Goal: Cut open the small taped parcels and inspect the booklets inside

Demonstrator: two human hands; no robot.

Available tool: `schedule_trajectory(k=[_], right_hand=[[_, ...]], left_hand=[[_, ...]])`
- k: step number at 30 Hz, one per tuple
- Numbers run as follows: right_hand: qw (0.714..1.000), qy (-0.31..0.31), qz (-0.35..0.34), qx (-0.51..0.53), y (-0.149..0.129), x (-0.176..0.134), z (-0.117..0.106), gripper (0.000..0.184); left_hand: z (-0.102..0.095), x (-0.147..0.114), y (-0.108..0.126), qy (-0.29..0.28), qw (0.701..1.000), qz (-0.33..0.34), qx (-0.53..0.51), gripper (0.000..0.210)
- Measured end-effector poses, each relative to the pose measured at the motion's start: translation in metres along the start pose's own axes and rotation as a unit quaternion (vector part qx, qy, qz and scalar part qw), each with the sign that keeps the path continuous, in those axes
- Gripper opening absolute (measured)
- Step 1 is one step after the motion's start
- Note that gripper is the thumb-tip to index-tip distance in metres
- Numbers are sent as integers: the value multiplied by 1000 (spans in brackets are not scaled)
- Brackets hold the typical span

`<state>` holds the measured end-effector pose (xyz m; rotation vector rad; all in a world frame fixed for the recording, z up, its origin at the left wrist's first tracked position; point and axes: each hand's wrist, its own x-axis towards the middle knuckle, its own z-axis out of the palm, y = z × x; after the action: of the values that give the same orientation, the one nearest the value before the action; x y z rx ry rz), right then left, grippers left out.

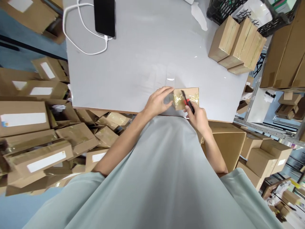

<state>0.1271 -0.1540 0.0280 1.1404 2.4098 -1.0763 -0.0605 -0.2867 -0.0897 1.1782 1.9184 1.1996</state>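
Observation:
A small cardboard box (193, 91) with shiny clear tape across its top lies near the table's front edge. My left hand (157, 101) is at the box's left side, thumb and fingers apart; the fingertips reach its upper left corner and appear to touch it. In my right hand (199, 117), the fingers are closed round a red and black box cutter (187, 102). Its dark tip points up and left over the taped top. Whether the blade touches the tape I cannot tell.
On the grey table (133, 63) lie a black phone (105, 17) and its white cable (94, 53). Taped cartons (235, 47) stand at the back right beside a black crate (214, 12). Piled cardboard boxes (78, 136) fill the floor at left; an open carton (225, 146) sits below right.

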Motion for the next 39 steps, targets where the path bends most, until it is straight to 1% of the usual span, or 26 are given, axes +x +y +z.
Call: schedule_trajectory(k=[2,4,8,13,18,25,28,32,35,39], right_hand=[[999,-14,0,-46,-14,-4,9,46],[996,-4,9,-88,-23,-4,16,46],[991,1,35,-128,-32,-1,25,47],[986,-7,74,-151,-44,-4,29,49],[976,-19,106,-191,-63,-7,32,50],[950,-50,158,-263,-89,-1,33,51],[940,-68,171,-288,-102,5,32,48],[923,-88,194,-321,-118,8,29,43],[916,-107,202,-330,-122,8,26,38],[921,-112,183,-324,-117,8,24,37]], left_hand=[[-7,5,1,1,1000,-7,-30,52],[-12,13,2,8,998,-25,-62,40],[-14,30,3,10,994,-51,-98,26],[-14,44,-4,-11,985,-83,-152,20],[-18,49,-4,-31,975,-116,-187,18],[-15,48,2,-14,978,-129,-166,16],[-13,47,2,3,979,-129,-160,16],[-10,48,4,26,984,-134,-118,14],[-7,46,8,30,986,-139,-92,14],[-4,43,13,41,986,-144,-73,16]])
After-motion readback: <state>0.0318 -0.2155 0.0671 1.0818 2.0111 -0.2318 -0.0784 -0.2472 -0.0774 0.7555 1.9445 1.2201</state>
